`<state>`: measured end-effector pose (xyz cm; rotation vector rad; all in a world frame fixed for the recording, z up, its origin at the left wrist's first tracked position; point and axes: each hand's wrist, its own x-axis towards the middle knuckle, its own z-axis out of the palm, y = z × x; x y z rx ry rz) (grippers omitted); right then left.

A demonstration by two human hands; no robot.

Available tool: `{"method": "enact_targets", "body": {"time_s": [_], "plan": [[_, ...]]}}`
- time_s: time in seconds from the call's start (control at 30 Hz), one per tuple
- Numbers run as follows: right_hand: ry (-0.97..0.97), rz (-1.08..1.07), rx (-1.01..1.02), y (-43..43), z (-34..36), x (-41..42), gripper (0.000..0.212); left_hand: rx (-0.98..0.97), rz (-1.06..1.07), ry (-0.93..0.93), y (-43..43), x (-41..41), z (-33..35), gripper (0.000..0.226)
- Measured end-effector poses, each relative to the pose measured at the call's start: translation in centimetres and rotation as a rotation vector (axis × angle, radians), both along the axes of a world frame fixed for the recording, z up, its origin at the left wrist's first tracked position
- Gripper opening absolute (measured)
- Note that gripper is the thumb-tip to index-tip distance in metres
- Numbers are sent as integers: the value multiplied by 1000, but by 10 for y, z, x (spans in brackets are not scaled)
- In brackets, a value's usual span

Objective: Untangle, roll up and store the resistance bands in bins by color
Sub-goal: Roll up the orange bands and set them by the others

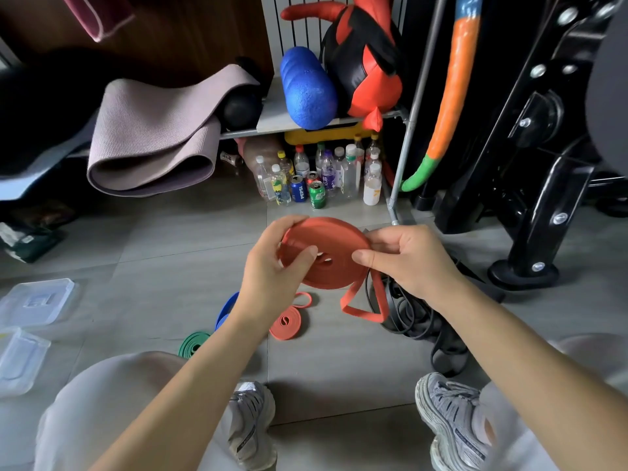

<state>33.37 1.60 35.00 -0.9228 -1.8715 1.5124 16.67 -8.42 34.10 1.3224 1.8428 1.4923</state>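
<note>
Fingers [300, 258] of my left hand [272, 270] and right hand [407, 260] are pinching the half-rolled red band [328, 244] above the floor [190, 239]. Pressing its turns flat, I'm judging the dangling tail [363, 309] needs winding in snugly; black bands [419, 322] are lying tangled beyond.

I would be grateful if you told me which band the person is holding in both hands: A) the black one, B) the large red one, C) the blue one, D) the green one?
B: the left hand and right hand pinch the large red coil, its loose tail hanging below; the green roll, blue roll and black bands lie on the floor.
</note>
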Motion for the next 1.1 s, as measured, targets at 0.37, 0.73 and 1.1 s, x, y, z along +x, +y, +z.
{"method": "enact_targets", "body": {"time_s": [0.37,0.73,1.1], "plan": [[-277,126,189,-3,-1,1,10,-180,-146,258,1,4,-4,29],[-306,99,242,3,-9,-5,21,-114,-182,659,-2,7,-16,53],[-543,204,18,21,-41,12,20,-20,116,224,-8,-41,10,60]]}}
